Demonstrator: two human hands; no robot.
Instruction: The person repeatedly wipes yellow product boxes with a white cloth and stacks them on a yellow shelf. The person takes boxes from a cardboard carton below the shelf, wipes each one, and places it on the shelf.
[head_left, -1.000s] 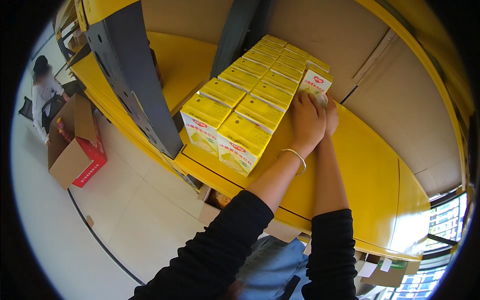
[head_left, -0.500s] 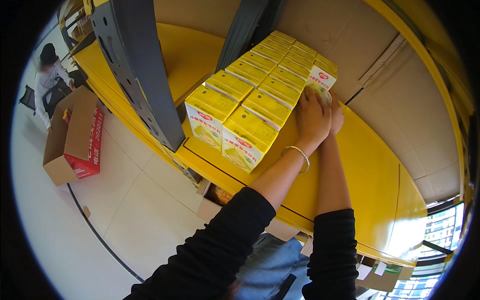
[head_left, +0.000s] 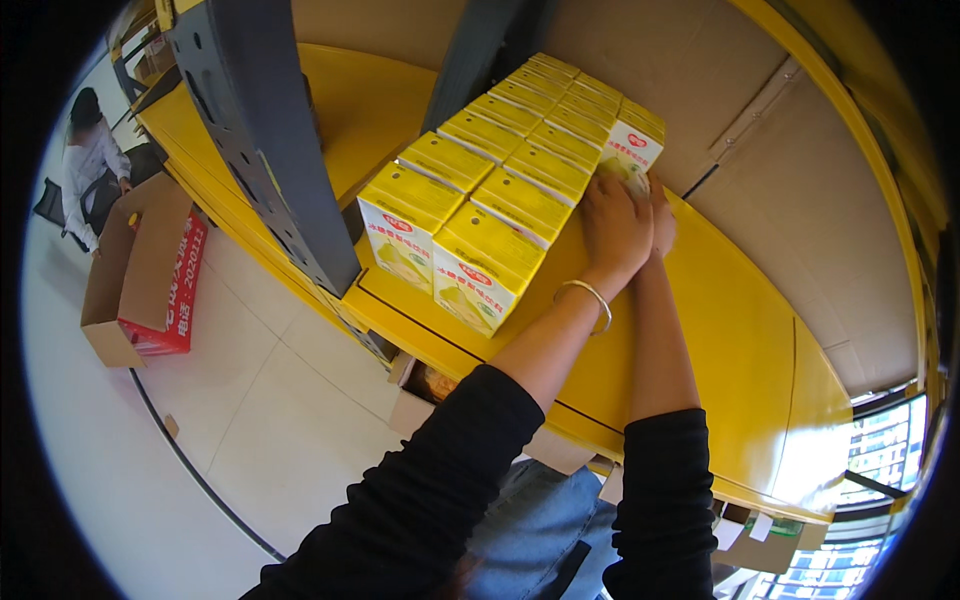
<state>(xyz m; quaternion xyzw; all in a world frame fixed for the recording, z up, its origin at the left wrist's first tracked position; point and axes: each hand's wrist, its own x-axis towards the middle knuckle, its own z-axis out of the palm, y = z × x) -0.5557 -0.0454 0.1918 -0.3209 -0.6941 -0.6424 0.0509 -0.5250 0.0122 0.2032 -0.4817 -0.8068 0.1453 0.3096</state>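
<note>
Two long rows of yellow-and-white juice cartons stand upright and packed together on a yellow metal shelf. To the right of their far end is another juice carton, which begins a third row. My left hand, with a gold bangle at the wrist, has its fingers closed on the lower left of this carton. At its lower right edge is my right hand, closed too, and close against the left one. My hands cover the carton's lower part.
A dark grey shelf upright rises left of the cartons. Brown cardboard lines the back. Open boxes sit below the shelf. On the floor at far left, a seated person reaches to a large red-and-brown box.
My view has shifted slightly, so the cartons sit a little further left and up. Both hands remain at the same carton, with the left fingers lower on its front.
</note>
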